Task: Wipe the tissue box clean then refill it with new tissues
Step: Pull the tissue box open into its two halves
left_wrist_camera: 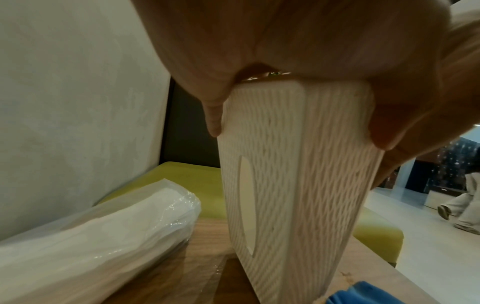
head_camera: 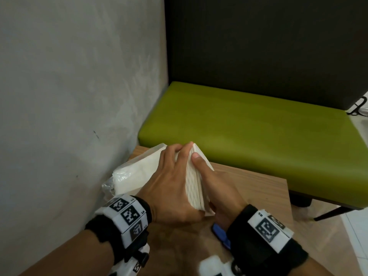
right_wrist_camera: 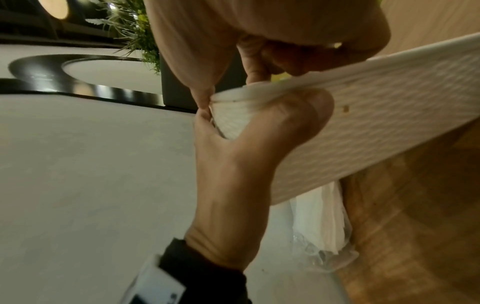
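Both hands, left hand (head_camera: 171, 182) and right hand (head_camera: 217, 188), clamp the ribbed tissue box (head_camera: 194, 182) mid-frame, tilted, its contents hidden, beside the plastic-wrapped tissue pack (head_camera: 135, 174) at left.

1. The tissue box (head_camera: 194, 182) is cream-white, and its sides carry a raised wavy rib pattern; a plain smooth oval patch (left_wrist_camera: 248, 207) breaks the ribbing on one face.
2. The pack of new tissues (head_camera: 137, 174) is white inside clear, glossy plastic wrap.
3. The cloth (head_camera: 221, 235) is bright blue.
4. The table (head_camera: 264, 188) is light brown with a wood grain.
5. The bench seat (head_camera: 249, 134) is olive green; its backrest (head_camera: 258, 46) is very dark, near black.
6. The wall (head_camera: 69, 86) is pale grey and mottled.
7. The wrist bands (head_camera: 129, 214) are black, with white blocks bearing black-and-white square markers.
8. The floor (head_camera: 356, 226) is off-white tile.
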Demonstrator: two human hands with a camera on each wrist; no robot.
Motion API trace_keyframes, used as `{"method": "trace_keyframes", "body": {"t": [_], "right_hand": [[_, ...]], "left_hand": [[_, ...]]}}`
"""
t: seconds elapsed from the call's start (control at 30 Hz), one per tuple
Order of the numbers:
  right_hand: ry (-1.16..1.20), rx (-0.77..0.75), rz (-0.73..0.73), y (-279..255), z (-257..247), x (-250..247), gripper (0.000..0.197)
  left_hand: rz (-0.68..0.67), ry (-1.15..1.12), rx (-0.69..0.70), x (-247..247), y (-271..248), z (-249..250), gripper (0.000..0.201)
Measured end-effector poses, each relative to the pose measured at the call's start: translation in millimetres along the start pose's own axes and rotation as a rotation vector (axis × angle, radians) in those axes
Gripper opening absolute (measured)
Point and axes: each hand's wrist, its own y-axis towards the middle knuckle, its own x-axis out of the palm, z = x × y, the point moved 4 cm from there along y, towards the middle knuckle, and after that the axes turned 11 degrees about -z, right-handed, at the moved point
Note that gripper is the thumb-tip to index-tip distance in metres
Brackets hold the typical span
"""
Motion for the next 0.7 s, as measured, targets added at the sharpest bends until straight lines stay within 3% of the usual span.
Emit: {"method": "trace_keyframes", "body": {"t": [0.13, 0.33, 0.43, 0.53, 0.63, 0.7], "right_hand": [[0.044, -0.009, 0.039, 6.3, 7.3, -2.4, 0.095], [0.145, 0.014, -0.008, 6.4, 16.5, -9.0, 0.088], [-0.044, -0.088, 0.058, 30.5, 38.0, -45.1, 0.081], [0.171, -0.015, -0.098, 3.9, 13.8, -3.6, 0.080], [0.222, 0.039, -0.157, -8.0, -12.3, 4.1, 0.040], [0.225, 0.048, -0.209, -30.9, -39.5, 14.5, 0.034]], "left_hand": [[0.041, 0.012, 0.007, 0.2, 0.0, 8.2, 0.135], [0.129, -0.009, -0.018, 3.1, -1.3, 18.9, 0.129], [0.135, -0.032, -0.063, 3.0, -4.2, 25.6, 0.117], [0.123, 0.001, -0.034, 5.7, -3.6, 22.2, 0.126], [0.161, -0.013, -0.054, 6.3, -5.4, 12.5, 0.133], [0.190, 0.011, -0.055, 6.0, -5.4, 11.1, 0.134]]}}
